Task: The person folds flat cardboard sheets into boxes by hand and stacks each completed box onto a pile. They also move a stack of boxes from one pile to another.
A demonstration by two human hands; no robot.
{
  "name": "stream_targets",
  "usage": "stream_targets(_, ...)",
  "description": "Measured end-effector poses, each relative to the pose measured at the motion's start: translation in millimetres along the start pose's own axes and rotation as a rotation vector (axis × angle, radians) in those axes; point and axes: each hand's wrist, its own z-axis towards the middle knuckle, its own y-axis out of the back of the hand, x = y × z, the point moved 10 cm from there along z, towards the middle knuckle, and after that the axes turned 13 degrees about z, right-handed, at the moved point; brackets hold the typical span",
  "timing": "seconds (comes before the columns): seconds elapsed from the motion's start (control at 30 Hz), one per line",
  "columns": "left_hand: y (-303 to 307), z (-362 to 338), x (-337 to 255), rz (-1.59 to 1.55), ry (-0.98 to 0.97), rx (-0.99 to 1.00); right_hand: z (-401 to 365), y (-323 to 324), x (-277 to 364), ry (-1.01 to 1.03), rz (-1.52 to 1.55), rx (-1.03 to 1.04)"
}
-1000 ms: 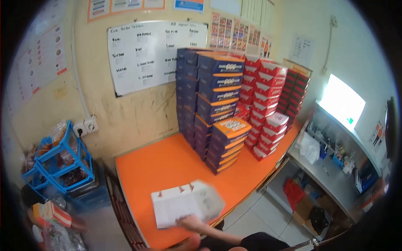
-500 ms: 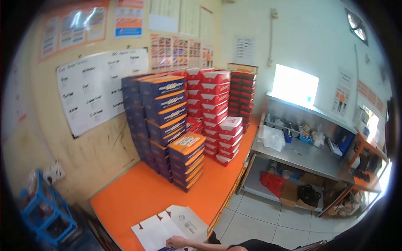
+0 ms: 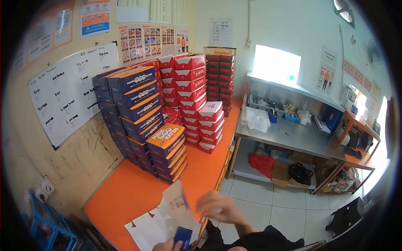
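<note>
An unfolded cardboard box blank (image 3: 176, 205) is partly raised at the table's front, with its pale inner side, printed stamp and a dark blue panel in sight. My left hand (image 3: 166, 245) grips it low down beside the blue panel, cut off by the bottom edge of the view. Just right of the blank, my right hand (image 3: 220, 208) is in the air with fingers bent and apart, holding nothing that I can see. Under the raised blank lies another white flat blank (image 3: 140, 230) with notched edges, on the orange table (image 3: 113, 201).
Stacks of blue-and-orange boxes (image 3: 140, 100), red boxes (image 3: 190, 83) and dark red boxes (image 3: 226, 79) stand along the wall. A steel counter (image 3: 289, 140) with plastic bags is at right. A black stool (image 3: 345, 217) stands on the tiles; a blue rack (image 3: 52, 234) is lower left.
One blank has come up off the flat ones, and my left hand has come into view holding it. My right hand has lifted from the blank and moved right. The view has shifted.
</note>
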Motion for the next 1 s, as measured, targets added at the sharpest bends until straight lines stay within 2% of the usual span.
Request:
stream_targets(0.07,-3,-3,6,-0.054,0.067,0.088,-22,13,-41,-0.591,0.31,-0.125)
stream_targets(0.1,-5,-3,9,-0.074,0.088,0.121,-22,-14,-54,-0.585,0.35,0.028)
stream_targets(0.13,-8,-3,11,-0.098,0.105,0.155,-28,-44,-68,-0.463,0.308,0.175)
stream_targets(0.2,-13,-4,14,-0.124,0.125,0.21,-23,-70,-62,-0.319,0.384,0.339)
stream_targets(0.23,-16,-6,16,-0.136,0.132,0.244,-18,-66,-57,-0.315,0.386,0.342)
stream_targets(0.3,-22,-9,20,-0.153,0.146,0.311,-9,-69,-36,-0.467,0.615,0.534)
stream_targets(0.43,-16,-16,16,-0.039,0.104,0.364,7,-46,-50,-0.545,0.491,0.426)
stream_targets(0.5,16,-18,2,0.153,0.217,0.044,26,-37,-36,-0.502,0.392,0.396)
stream_targets(0.53,17,-15,0,0.149,0.215,0.045,35,-33,-25,-0.457,0.292,0.364)
stream_targets(0.57,27,-11,-7,0.181,0.161,-0.043,46,-35,-15,-0.339,0.092,0.278)
stream_targets(0.6,37,-9,-12,0.215,0.109,-0.129,49,-44,-15,-0.344,0.092,0.273)
stream_targets(0.67,43,-9,-10,0.254,0.069,-0.143,50,-79,18,0.018,-0.157,0.499)
stream_targets(0.7,43,-12,-18,0.274,-0.06,-0.156,50,-87,24,0.03,-0.189,0.533)
stream_targets(0.73,45,-16,-29,0.296,-0.188,-0.168,54,-87,26,0.035,-0.193,0.531)
stream_targets(0.77,33,-23,-46,0.446,-0.267,-0.183,61,-82,38,0.129,-0.157,0.482)
stream_targets(0.8,25,-18,-37,0.442,-0.268,-0.186,63,-78,49,0.22,-0.117,0.438)
stream_targets(0.83,52,-21,-21,0.255,-0.251,-0.534,61,-80,48,0.217,-0.115,0.446)
stream_targets(0.9,64,-22,-43,-0.077,-0.265,-0.692,61,-54,47,0.248,-0.254,0.103)
stream_targets(0.93,64,-25,-48,-0.075,-0.273,-0.69,56,-56,46,0.255,-0.259,0.104)
stream_targets(1.0,85,-44,-55,-0.236,-0.421,-0.933,45,-68,55,0.341,0.16,0.273)
